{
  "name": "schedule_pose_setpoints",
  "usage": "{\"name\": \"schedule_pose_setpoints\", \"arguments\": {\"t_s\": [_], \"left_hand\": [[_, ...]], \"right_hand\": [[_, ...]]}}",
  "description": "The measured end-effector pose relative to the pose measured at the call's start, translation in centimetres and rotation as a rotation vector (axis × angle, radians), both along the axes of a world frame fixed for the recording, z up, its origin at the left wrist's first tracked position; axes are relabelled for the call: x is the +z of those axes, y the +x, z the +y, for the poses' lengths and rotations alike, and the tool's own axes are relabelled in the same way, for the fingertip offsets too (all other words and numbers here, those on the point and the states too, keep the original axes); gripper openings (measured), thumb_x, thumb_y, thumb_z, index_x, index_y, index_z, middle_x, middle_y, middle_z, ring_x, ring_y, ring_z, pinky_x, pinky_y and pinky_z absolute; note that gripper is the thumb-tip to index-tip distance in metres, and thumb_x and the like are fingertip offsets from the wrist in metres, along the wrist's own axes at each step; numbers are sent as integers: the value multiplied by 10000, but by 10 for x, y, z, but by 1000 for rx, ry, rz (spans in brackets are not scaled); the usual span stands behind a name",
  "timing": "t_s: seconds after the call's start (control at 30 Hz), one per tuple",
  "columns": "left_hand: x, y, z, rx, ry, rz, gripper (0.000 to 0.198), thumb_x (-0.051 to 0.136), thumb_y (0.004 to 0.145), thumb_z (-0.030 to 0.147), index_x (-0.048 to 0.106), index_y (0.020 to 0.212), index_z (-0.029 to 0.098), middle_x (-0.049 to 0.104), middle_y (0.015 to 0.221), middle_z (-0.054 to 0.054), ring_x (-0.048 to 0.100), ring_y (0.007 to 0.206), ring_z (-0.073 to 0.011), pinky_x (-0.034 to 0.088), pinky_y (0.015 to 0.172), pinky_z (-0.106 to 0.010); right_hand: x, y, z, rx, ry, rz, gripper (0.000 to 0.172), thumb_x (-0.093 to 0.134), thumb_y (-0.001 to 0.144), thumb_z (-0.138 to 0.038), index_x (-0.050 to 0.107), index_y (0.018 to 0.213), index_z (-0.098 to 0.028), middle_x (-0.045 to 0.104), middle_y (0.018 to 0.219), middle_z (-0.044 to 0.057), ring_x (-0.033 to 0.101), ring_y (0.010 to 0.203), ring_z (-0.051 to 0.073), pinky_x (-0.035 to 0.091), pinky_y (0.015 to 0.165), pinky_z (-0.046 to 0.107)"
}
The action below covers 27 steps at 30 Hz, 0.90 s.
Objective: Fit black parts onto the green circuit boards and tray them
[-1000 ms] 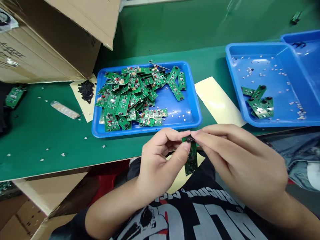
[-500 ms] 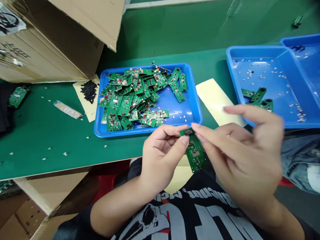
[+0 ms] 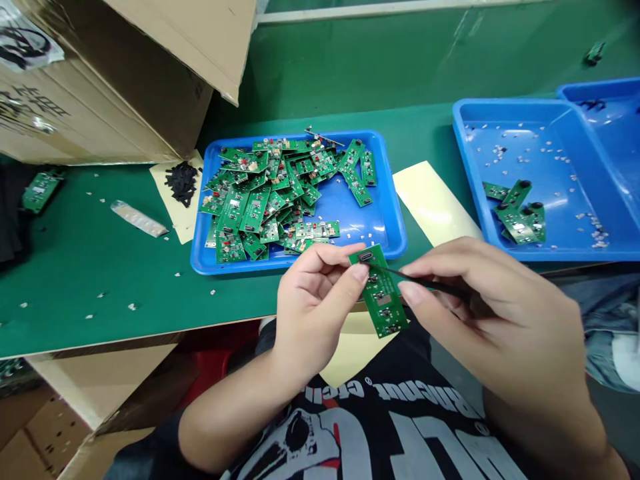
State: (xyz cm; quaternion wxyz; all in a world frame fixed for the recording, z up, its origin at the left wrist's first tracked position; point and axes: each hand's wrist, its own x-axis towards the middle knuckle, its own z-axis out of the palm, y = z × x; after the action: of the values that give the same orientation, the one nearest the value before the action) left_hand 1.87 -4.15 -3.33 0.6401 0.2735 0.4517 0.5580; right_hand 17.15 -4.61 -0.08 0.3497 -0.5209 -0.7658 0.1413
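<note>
Between thumb and fingers, my left hand (image 3: 320, 300) pinches the upper left edge of a green circuit board (image 3: 381, 293). A small dark connector (image 3: 366, 256) sits at the board's top end. My right hand (image 3: 500, 320) is closed around thin black tweezers (image 3: 430, 283), whose tip reaches the board just beside the connector. Behind my hands, a blue tray (image 3: 397, 230) holds a heap of similar green boards (image 3: 255, 207). Below the held board, a piece of yellow paper (image 3: 350, 350) lies over my lap.
At the right, another blue tray (image 3: 560, 160) holds several boards and small white bits. Yellow paper (image 3: 435, 200) lies between the trays. Black pieces (image 3: 181, 182) rest on paper at the left, near a clear packet (image 3: 139, 219) and a large cardboard box (image 3: 110, 120).
My right fingers have drawn back from the board's top and now hold the tweezers against it. The board, in my left hand, has turned and shows more of its face.
</note>
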Motion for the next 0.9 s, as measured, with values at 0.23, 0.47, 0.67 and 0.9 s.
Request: {"name": "schedule_pose_setpoints", "arguments": {"t_s": [0.23, 0.47, 0.67, 0.9], "left_hand": [[0, -3, 1, -137, 6, -101, 65, 761, 752, 183, 718, 798, 200, 702, 777, -1, 613, 634, -74, 532, 592, -154], [-1, -4, 0, -87, 15, -27, 49, 765, 757, 209, 726, 787, 212, 727, 846, -16, 620, 689, -94, 535, 638, -176], [-5, -5, 1, -102, 46, -46, 57, 726, 811, 218, 759, 852, 239, 702, 818, 8, 614, 707, -74, 527, 642, -130], [-4, -2, 2, -168, 56, -112, 59, 676, 851, 210, 728, 879, 218, 680, 795, 20, 664, 614, -78, 590, 638, -184]], "right_hand": [[-6, 6, 11, -47, 88, 5, 113, 673, 835, -149, 607, 770, -213, 615, 700, -19, 528, 545, 89, 373, 396, 233], [-5, 4, 14, -28, 131, -61, 132, 687, 827, -142, 596, 766, -216, 623, 701, -21, 582, 612, 109, 459, 497, 252], [-4, 5, 12, -15, 150, -93, 121, 681, 841, -152, 601, 769, -208, 629, 712, -22, 586, 637, 98, 465, 532, 242], [1, 9, 13, -2, 120, -113, 107, 671, 848, -151, 608, 786, -210, 630, 728, -18, 590, 678, 108, 470, 588, 256]]}}
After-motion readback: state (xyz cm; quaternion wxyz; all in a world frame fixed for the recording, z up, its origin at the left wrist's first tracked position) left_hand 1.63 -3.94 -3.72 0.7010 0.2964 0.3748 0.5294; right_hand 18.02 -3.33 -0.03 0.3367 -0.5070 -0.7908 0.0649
